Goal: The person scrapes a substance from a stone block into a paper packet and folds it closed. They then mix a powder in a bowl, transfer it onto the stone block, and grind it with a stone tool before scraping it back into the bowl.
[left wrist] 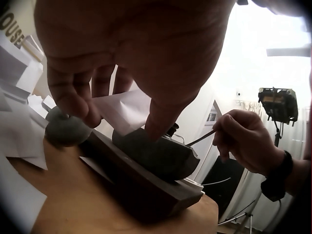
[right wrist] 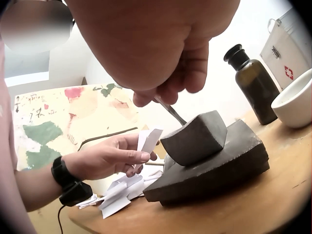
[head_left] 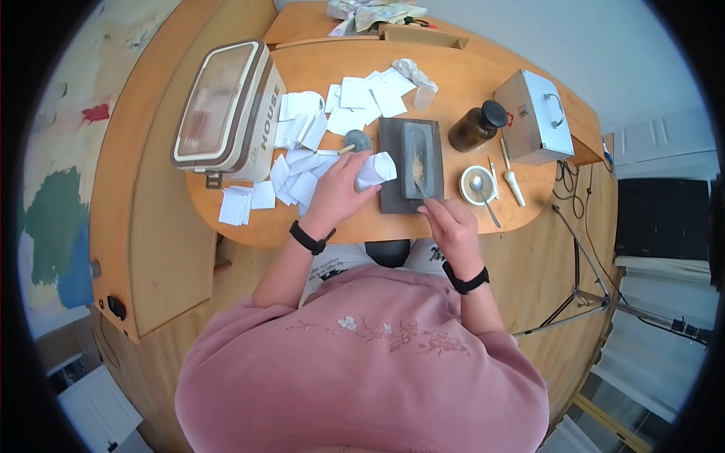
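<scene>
My left hand [head_left: 336, 195] holds a folded piece of white paper [head_left: 376, 172] between thumb and fingers, beside a grey stone trough [head_left: 435, 162]. In the right wrist view the paper [right wrist: 148, 140] stands bent upward, close to the trough's end. A little tan powder [head_left: 418, 167] lies in the trough, which sits on a dark slab [head_left: 390, 162]. My right hand [head_left: 453, 230] pinches a thin metal tool [left wrist: 201, 138] at the near end; its tip reaches into the trough. A round grey stone [left wrist: 66, 131] with a wooden handle [head_left: 347, 149] lies left of the slab.
White paper squares [head_left: 351, 94] spread across the left and back. A case [head_left: 226, 113] marked HOUSE stands far left. On the right are a white bowl [head_left: 464, 192] with a spoon [head_left: 489, 208], a white pestle [head_left: 515, 189], a brown bottle [head_left: 474, 132] and a metal box [head_left: 532, 117].
</scene>
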The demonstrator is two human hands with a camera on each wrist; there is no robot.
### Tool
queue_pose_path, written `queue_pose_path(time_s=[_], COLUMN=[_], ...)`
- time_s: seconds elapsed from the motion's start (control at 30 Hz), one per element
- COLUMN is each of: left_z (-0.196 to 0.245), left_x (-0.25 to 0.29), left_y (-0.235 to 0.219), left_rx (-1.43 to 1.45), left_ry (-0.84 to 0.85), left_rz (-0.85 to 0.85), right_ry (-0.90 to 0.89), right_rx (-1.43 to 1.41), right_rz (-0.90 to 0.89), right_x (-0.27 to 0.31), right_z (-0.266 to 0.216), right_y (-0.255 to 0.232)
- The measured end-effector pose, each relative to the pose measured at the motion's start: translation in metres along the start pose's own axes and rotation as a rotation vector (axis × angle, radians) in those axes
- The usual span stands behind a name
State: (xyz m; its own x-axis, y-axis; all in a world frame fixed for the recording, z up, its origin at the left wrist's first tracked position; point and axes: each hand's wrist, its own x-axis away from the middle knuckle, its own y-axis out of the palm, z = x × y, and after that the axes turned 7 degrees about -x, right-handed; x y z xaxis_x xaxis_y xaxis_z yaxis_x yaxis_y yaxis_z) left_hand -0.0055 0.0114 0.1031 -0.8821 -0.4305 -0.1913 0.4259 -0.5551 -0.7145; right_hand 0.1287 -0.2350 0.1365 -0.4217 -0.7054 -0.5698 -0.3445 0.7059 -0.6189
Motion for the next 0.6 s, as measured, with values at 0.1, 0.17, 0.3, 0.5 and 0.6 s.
queue_pose_path(time_s=[0.1,0.17,0.3,0.5,0.6], left_z=[0.003,0.005,0.014,0.027,0.027], left_x=[0.004,0.009,0.013,0.018,0.017], left_y=[0.004,0.008,0.01,0.01,0.012], left_rx=[-0.027,-0.044,-0.058,-0.06,-0.101], left_ry=[-0.023,-0.03,-0.085,-0.12,-0.099], left_rz=[0.073,0.116,0.138,0.157,0.15], right_ry=[-0.067,-0.128,-0.163,-0.204,-0.233], right_rx=[0.091,0.129,0.105,0.134,0.141], right_rz=[-0.092,-0.11,-0.107,-0.104,-0.097], right_x=[-0.008,-0.01,-0.009,-0.001,0.006], right_z=[0.009,0.017,0.032,0.042,0.05], right_y=[0.004,0.007,0.009,0.008,0.008])
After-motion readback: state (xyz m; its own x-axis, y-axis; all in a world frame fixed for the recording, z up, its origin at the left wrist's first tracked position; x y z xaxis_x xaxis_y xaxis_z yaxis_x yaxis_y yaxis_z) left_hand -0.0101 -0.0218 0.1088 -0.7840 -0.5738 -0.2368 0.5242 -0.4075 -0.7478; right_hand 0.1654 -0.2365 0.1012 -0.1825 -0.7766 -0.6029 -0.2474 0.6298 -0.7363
